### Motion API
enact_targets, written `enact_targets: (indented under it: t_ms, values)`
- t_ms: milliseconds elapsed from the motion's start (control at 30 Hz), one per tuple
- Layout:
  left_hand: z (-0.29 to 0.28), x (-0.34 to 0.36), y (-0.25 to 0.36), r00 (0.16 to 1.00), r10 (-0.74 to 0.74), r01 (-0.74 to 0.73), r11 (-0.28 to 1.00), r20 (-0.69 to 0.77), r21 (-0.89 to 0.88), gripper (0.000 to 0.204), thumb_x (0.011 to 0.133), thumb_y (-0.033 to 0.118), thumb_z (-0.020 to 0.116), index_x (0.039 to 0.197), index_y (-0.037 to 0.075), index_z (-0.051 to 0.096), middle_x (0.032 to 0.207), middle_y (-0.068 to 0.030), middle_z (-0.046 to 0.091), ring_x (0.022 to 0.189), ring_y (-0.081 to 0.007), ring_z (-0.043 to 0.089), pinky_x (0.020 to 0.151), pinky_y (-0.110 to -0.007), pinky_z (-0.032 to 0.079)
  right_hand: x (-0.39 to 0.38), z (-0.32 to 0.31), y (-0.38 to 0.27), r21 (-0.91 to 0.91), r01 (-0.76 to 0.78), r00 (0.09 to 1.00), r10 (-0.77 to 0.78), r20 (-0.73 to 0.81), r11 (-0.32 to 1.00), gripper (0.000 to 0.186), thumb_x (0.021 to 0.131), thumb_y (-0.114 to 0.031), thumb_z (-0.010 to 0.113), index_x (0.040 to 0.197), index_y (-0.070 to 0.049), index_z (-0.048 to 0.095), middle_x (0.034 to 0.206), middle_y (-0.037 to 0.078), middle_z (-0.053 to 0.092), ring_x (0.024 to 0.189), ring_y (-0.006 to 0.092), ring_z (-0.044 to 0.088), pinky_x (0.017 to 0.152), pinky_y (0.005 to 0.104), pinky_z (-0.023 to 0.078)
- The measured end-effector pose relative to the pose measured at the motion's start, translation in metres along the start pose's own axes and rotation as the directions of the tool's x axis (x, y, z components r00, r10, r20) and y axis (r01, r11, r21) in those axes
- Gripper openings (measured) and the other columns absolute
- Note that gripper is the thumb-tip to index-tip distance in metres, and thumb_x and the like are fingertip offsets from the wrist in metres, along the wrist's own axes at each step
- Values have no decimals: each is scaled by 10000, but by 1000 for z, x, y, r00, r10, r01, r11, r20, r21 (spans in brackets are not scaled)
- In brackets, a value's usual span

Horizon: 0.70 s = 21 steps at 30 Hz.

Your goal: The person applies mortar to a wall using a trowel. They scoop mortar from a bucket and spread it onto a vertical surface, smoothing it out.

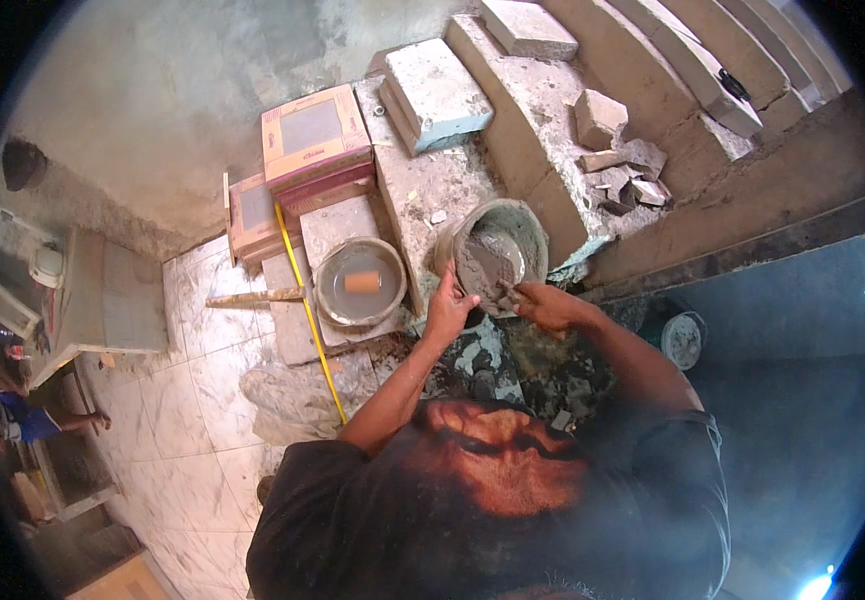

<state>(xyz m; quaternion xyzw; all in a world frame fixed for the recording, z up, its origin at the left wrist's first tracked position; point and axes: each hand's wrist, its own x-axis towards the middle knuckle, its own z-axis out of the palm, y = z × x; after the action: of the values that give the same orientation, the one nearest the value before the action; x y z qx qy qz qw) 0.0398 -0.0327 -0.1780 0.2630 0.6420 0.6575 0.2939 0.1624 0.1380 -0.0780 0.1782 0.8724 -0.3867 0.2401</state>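
Note:
My left hand (448,308) grips the near rim of a mortar-caked bucket (528,222) that is tilted toward me, with grey mortar inside. My right hand (545,303) holds a small trowel (509,290) whose blade reaches into the bucket's mouth at its lower edge. The bucket rests against a rough concrete step (538,130).
A round basin of water (334,297) with an orange sponge (362,283) sits left of the bucket. Tile boxes (313,135), a yellow level (305,300), a wooden stick (253,297), stone blocks (435,90) and broken brick pieces (623,165) lie around. A small white pail (683,340) stands at right. Another person (38,420) sits far left.

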Motion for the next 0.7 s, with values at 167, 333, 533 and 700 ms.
enact_targets:
  t_ms: [167,333,533,700]
  values:
    - [3,-6,19,999,-44,42,990,11,138,788,756,30,664,1418,25,236,892,-93,608,728,-166,576,688,-286,473,13,-4,-7,646,-209,978,147,150,734,326,914,-297,519,1124,-53,470,755,19,504,529,96,500,418,262,423]
    - [4,-5,22,999,-53,49,978,14,201,789,761,28,659,1424,40,231,862,-73,591,702,-147,554,670,-280,468,-21,4,-1,877,-180,983,116,142,446,368,925,-339,518,1184,-86,455,761,4,499,496,74,461,387,236,410]
    - [-16,14,-13,999,-52,52,987,5,-149,777,779,4,630,1425,8,199,905,-47,596,756,-124,573,662,-258,487,-57,29,-3,965,11,998,57,-27,262,409,928,-314,516,1263,-100,417,795,35,496,475,84,447,357,216,388]
    - [-73,21,-50,989,-132,111,958,-64,-265,664,789,20,640,1362,25,304,994,-105,611,788,-154,611,654,-277,532,-36,44,4,962,43,994,84,-69,271,281,919,-271,522,1103,-67,465,773,25,501,477,79,459,355,231,396]
